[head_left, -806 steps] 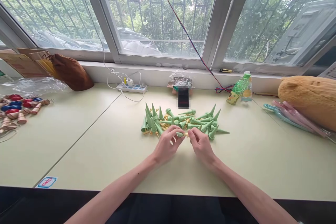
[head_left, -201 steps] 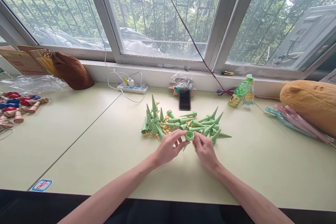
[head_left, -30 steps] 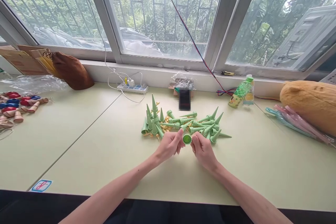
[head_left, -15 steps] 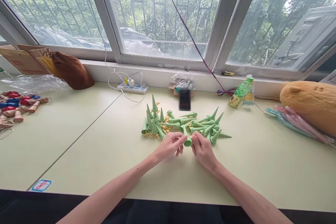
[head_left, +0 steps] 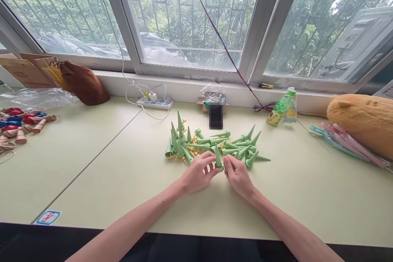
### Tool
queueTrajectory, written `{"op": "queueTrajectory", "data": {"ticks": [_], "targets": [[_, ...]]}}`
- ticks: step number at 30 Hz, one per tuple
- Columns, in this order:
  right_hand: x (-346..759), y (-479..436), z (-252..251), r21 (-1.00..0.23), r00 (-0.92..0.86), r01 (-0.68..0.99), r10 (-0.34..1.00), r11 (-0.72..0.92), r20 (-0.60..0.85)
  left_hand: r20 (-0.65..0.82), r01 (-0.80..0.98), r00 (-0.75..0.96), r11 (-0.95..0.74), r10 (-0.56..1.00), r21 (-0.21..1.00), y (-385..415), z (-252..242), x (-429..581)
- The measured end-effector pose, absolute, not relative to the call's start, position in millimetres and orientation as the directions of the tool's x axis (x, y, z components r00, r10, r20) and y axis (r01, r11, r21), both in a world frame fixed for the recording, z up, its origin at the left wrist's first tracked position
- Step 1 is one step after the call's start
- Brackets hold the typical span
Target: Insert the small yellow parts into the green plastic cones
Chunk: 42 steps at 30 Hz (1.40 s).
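— Green spike (head_left: 217, 158) is held tip-up btwn both hands, just short of the spike pile (head_left: 215, 144). Room?
— Bare tabletop (head_left: 123, 180) is seen left of the left hand (head_left: 196, 174) & right of the right hand (head_left: 238, 176); the near table edge lies well behind the wrists.
— Pose?
— Both hands are closed on the spike's base w/ fingertips, palms turned inward, forearms converging.
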State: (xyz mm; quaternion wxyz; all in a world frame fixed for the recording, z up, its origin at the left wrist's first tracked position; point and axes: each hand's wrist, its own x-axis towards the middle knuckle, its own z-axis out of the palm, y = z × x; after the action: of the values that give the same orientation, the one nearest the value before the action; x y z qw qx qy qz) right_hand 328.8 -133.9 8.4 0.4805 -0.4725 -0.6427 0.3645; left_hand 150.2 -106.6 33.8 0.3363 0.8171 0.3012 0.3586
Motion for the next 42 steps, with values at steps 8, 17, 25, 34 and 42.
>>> {"op": "queueTrajectory", "data": {"ticks": [8,17,25,34,42], "targets": [[326.0,-135.3,15.2,-0.942,-0.064,0.236,0.971,0.240,0.231,0.509,0.313,0.558,-0.734,0.656,0.603,-105.7,27.6,149.6],[323.0,-136.4,23.0,-0.987,-0.046,0.117,0.993,0.109,0.104,0.583,0.330,0.558,-0.803,0.590,0.496,-103.4,20.7,148.3],[321.6,-137.1,24.5,-1.000,-0.043,-0.012,0.999,0.019,0.019,0.437,0.294,0.511,-0.628,0.741,0.721,-110.3,32.9,154.3],[324.2,-134.6,19.0,-0.998,-0.111,0.002,0.992,0.063,0.063,0.298,0.213,0.483,-0.441,0.823,0.872,-107.5,31.4,154.5],[324.3,-136.2,17.7,-0.991,-0.110,0.048,0.987,0.121,0.116,0.218,0.098,0.481,-0.300,0.849,0.949,-106.7,33.4,155.9]]}}
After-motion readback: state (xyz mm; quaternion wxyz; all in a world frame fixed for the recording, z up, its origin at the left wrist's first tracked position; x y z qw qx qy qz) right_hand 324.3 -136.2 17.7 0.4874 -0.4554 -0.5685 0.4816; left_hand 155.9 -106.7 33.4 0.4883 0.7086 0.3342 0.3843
